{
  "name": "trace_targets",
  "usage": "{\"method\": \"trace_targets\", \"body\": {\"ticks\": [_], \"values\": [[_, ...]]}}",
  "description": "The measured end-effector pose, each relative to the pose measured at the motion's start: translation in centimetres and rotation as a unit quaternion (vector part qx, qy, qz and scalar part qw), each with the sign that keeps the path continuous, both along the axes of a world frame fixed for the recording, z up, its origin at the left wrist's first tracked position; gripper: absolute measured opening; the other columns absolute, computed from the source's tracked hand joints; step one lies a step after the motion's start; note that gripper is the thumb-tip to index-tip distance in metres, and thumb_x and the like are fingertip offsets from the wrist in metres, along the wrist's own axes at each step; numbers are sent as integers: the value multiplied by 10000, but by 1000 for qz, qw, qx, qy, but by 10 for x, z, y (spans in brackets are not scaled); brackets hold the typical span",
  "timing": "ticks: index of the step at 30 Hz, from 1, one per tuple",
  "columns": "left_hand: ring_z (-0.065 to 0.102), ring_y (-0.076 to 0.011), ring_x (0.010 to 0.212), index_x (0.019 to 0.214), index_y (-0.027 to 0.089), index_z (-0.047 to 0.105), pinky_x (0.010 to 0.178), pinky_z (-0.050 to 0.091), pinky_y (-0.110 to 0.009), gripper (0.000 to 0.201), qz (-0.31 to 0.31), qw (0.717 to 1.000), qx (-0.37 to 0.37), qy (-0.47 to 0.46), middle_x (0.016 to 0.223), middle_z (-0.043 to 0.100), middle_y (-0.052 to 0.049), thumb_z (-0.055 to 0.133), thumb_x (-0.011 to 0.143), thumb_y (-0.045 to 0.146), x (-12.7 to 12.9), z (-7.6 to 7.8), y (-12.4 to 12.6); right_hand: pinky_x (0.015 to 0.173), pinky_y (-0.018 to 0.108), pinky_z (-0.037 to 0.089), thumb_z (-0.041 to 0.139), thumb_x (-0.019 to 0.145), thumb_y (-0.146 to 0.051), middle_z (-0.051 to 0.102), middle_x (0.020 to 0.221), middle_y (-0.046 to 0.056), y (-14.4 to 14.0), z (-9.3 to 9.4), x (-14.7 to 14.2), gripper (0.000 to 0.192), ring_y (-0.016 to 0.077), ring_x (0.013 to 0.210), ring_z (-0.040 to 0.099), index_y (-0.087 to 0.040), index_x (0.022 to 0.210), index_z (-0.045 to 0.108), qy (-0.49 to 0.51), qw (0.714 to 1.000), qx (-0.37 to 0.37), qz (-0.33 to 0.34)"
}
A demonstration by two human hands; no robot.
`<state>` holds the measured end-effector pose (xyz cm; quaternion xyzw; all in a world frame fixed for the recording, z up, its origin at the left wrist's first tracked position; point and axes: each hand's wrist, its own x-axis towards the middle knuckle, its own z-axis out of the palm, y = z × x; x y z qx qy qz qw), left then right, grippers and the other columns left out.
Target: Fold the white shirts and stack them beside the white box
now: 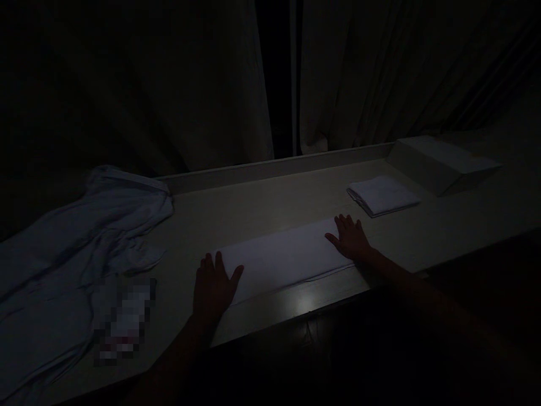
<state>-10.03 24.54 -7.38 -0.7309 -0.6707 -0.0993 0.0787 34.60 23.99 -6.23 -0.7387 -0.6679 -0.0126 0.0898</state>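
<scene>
The scene is very dark. A long white cloth (281, 258), folded into a narrow strip, lies flat on the pale counter (253, 208). My left hand (214, 287) rests palm down on the strip's left end, fingers spread. My right hand (350, 238) lies flat on its right end, fingers apart. Neither hand grips anything.
A small folded white cloth (382, 194) lies at the right rear, beside a pale box-like block (442, 162). A heap of loose white cloth (80, 248) covers the counter's left part. Dark curtains (203, 84) hang behind a low back ledge. The counter's front edge runs just below my hands.
</scene>
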Motion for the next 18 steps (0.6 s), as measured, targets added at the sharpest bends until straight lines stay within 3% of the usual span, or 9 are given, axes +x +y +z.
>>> {"method": "trace_targets", "body": {"ticks": [2,4,8,11,14,18], "values": [[265,-398,1440,1499,11,255,1148,225,-513,919,-4,1000,-4,-4,1558,258,-285,279,881,691,0,2,-1,1173,619,-25,196,896,-767,164,1623,136,2,10,-21,908,368,1496,30,-135,1547,244,3,1000,31,0],[256,-399,1443,1509,21,233,1143,228,-526,921,-7,1000,-7,-9,1570,238,-275,286,878,689,1,3,-1,1169,623,-71,206,912,-741,141,1630,111,2,18,-63,871,350,1499,-25,-159,1560,200,13,997,66,22],[256,-400,1442,1507,19,227,1146,222,-522,911,-6,1000,-8,-2,1568,242,-276,275,883,681,0,1,-1,1206,580,-6,271,919,-724,236,1611,65,-8,22,-194,825,304,1506,34,-211,1561,200,41,981,69,176],[252,-408,1442,1495,-9,233,1146,221,-518,867,-22,1000,-7,12,1558,237,-300,249,907,628,-4,-4,1,1223,528,46,245,975,-621,230,1612,70,-18,19,-273,727,278,1507,57,-167,1543,261,49,969,49,236],[260,-405,1440,1496,-11,232,1147,221,-512,853,-28,999,-9,11,1555,238,-305,247,913,612,-7,-6,1,1217,538,75,269,986,-586,233,1608,83,-25,14,-292,704,291,1504,78,-141,1531,290,59,967,27,247],[228,-398,1455,1507,4,219,1163,204,-505,926,-17,1000,1,-6,1575,216,-282,278,883,686,-4,-5,0,1220,534,87,274,951,-675,202,1615,92,-30,7,-247,796,298,1503,59,-148,1548,244,56,975,18,216]]}}
